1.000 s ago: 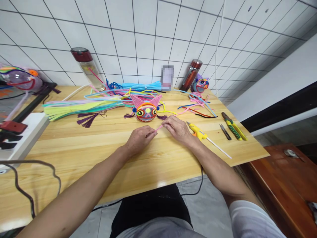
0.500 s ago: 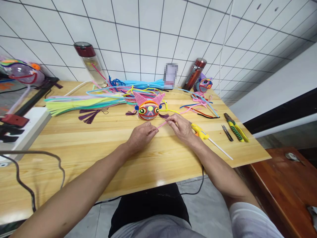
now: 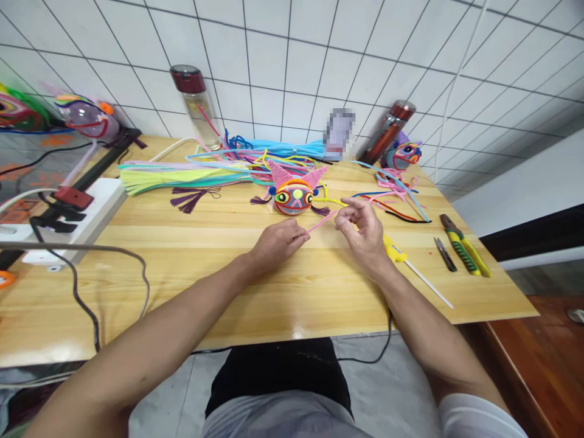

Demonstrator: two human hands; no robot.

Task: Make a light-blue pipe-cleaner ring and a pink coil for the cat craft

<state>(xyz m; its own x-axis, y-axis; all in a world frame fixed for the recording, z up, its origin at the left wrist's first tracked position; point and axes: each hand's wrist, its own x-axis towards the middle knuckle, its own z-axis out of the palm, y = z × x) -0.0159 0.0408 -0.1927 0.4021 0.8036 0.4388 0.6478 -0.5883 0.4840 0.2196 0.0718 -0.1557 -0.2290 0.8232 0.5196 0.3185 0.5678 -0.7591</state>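
Between finger and thumb, my left hand point(image 3: 279, 243) pinches a pink pipe cleaner point(image 3: 322, 221), whose free end points up and right. Just right of that end, my right hand point(image 3: 362, 234) is off the table with its fingers loosely curled and apart, holding nothing I can see. Behind both hands stands a round animal-face ornament point(image 3: 294, 196) with pink ears, ringed eyes and purple tassels. A yellow glue gun point(image 3: 394, 249) with a white glue stick lies partly hidden behind my right hand and wrist.
Pliers point(image 3: 465, 246) and small snips point(image 3: 444, 254) lie at the right. Bundled pipe cleaners point(image 3: 182, 177) and a purple tassel point(image 3: 191, 198) are at the back left. A glass bottle point(image 3: 198, 109), a red flask point(image 3: 387, 131) and another ornament point(image 3: 401, 156) stand near the wall. A power strip point(image 3: 84, 222) with cables sits left.
My right hand has let go of the pink pipe cleaner and moved apart from it, its fingers opening. My left hand keeps its pinch. The view has shifted a little to the left.
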